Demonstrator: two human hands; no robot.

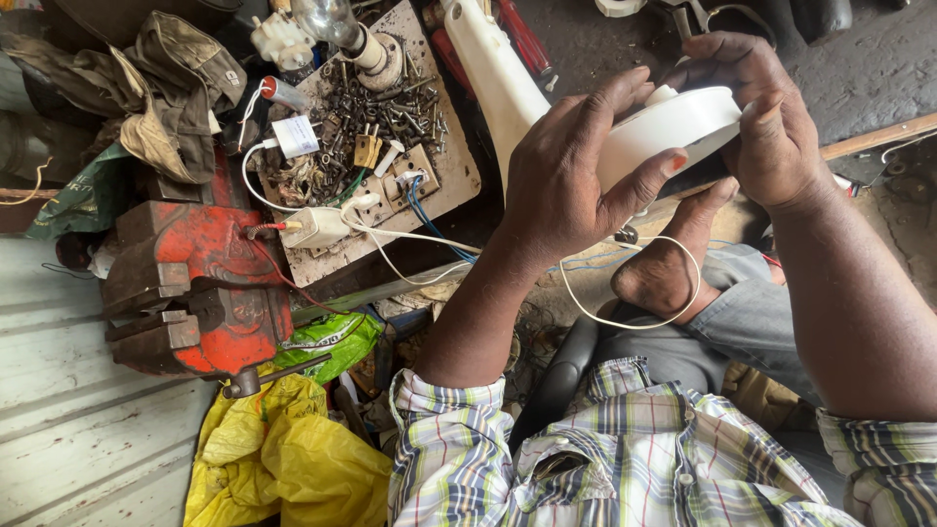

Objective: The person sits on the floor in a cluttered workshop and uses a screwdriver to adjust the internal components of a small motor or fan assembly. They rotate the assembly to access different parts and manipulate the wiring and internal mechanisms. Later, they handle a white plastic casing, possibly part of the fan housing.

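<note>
- Hands come first in the head view: the left hand (566,176) and the right hand (766,122) both hold a round white plastic part (673,125) up in the air, high in the middle of the picture.
- Left hand fingers (625,93) curl over the top edge of the white part, and the thumb presses its lower side, so it is pinched tight.
- Right hand fingers (756,117) wrap the other end of the white part and press on its rim.
- Just behind the left hand, a long white plastic arm (493,68) slants up toward the top of the picture.
- Below the hands sits a bare foot (664,268), with a thin white wire (634,322) looped around it.
- The person wears a checked shirt (625,459) and grey trousers.
- Off to the left, well apart from the hands, a wooden board (459,166) carries a pile of dark screws (376,112), a light bulb (327,20) and a small white plug box (317,226).
- A red metal vise (210,283) stands left of the board.
- A yellow plastic bag (283,454) lies under the vise, and a green packet (327,342) is just above the bag.
- Dirty cloths (161,88) lie in the top left corner.
</note>
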